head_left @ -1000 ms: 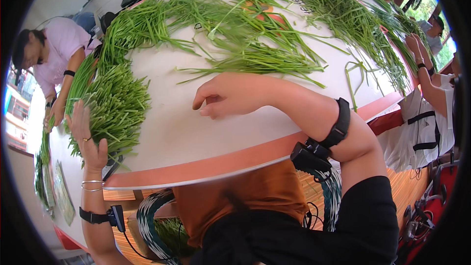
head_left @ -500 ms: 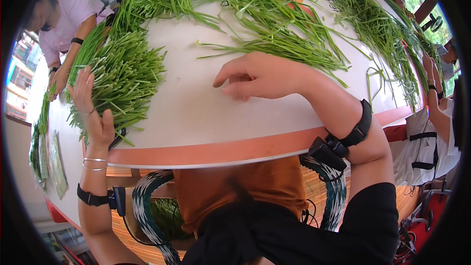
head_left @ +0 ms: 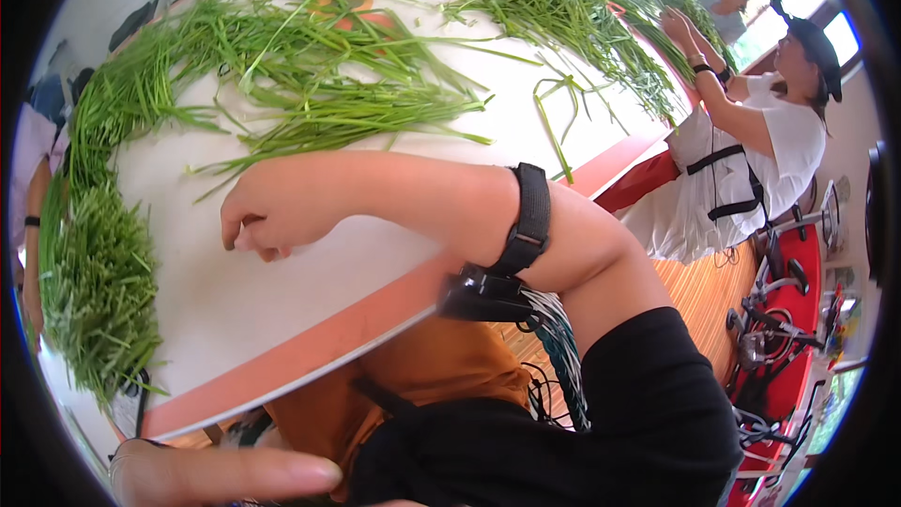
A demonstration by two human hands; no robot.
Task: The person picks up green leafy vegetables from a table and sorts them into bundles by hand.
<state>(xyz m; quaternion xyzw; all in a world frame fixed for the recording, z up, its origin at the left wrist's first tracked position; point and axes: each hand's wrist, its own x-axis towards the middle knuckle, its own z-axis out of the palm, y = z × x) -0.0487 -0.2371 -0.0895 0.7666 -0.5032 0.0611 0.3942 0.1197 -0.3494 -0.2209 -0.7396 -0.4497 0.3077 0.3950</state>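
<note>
The left hand (head_left: 216, 477) has just left the side of the pile of green stalks (head_left: 99, 291) at the table's (head_left: 216, 319) near left corner, its grip unclear, while the right hand (head_left: 282, 199) hovers inside the near edge, loosely curled and visibly empty, leaving that pile untouched.

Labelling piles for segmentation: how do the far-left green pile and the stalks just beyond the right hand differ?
The far-left pile is dense and heaped; the stalks just beyond the right hand lie looser and flatter. The pile reaches near the table's near edge; those stalks lie farther in. Both are green.
</note>
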